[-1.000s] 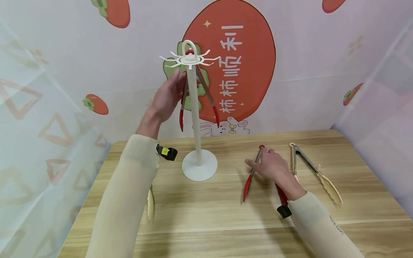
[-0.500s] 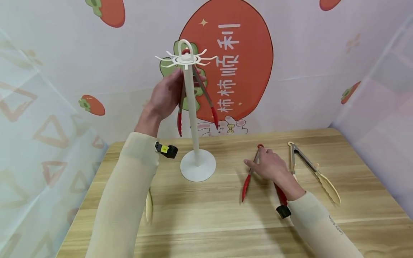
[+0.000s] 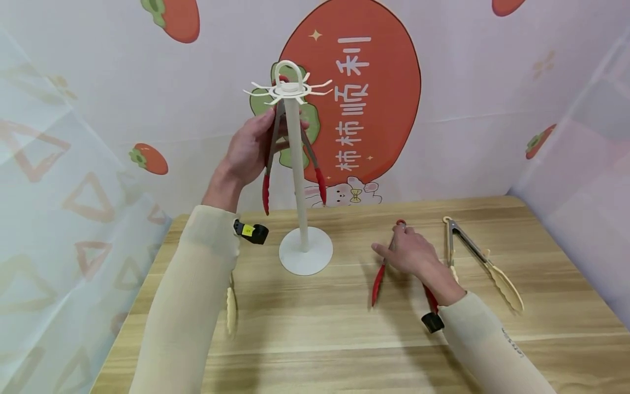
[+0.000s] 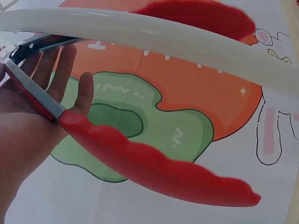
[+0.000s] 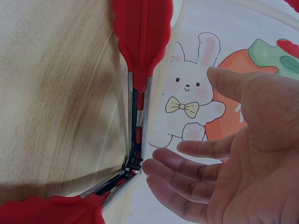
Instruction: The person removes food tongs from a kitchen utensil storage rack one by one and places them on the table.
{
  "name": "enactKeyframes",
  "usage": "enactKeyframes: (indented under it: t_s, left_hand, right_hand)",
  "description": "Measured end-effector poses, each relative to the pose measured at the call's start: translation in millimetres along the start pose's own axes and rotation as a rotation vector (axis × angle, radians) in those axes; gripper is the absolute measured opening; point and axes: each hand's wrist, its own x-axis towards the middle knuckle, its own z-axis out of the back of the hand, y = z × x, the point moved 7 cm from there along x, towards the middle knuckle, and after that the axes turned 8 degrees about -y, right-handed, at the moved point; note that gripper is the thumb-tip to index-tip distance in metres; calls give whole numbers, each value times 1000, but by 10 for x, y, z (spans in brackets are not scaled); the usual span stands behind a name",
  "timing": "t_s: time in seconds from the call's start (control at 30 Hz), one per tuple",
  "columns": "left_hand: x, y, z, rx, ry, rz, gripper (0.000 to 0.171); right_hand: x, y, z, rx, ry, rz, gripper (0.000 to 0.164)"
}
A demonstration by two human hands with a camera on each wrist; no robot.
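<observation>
A pair of red-tipped tongs (image 3: 320, 186) hangs from the spoked top of a white stand (image 3: 299, 180). My left hand (image 3: 246, 150) is raised behind the stand, touching these tongs. In the left wrist view, the fingers (image 4: 60, 72) are spread and mostly straight behind the metal arm of the tongs (image 4: 154, 158); the thumb is mostly hidden. Lower right, a second pair of red-tipped tongs (image 3: 378, 284) lies spread on the table under my right hand (image 3: 413, 251). The right wrist view has loosely bent fingers (image 5: 205, 172) beside the hinge, gripping nothing.
Beige-tipped tongs (image 3: 504, 287) lie splayed at the right of the wooden table (image 3: 315, 366). Another beige tip (image 3: 231, 309) shows at the left, partly hidden by my left sleeve. The stand's round base (image 3: 305, 265) is at the back. A printed cloth backdrop (image 3: 458, 109) closes the rear.
The stand's spoked top has turned, and the hanging red tongs have shifted left with it, along with my left hand. My right hand has stayed over the tongs on the table.
</observation>
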Motion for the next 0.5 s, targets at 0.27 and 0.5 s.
enactKeyframes:
  t_s: [0.27, 0.5]
  left_hand:
    - [-165, -93, 171, 86, -90, -20, 40]
    - [-333, -190, 190, 265, -104, -32, 43]
  right_hand:
    - [-5, 48, 13, 19, 14, -2, 84]
    - [-57, 123, 38, 26, 5, 32, 84]
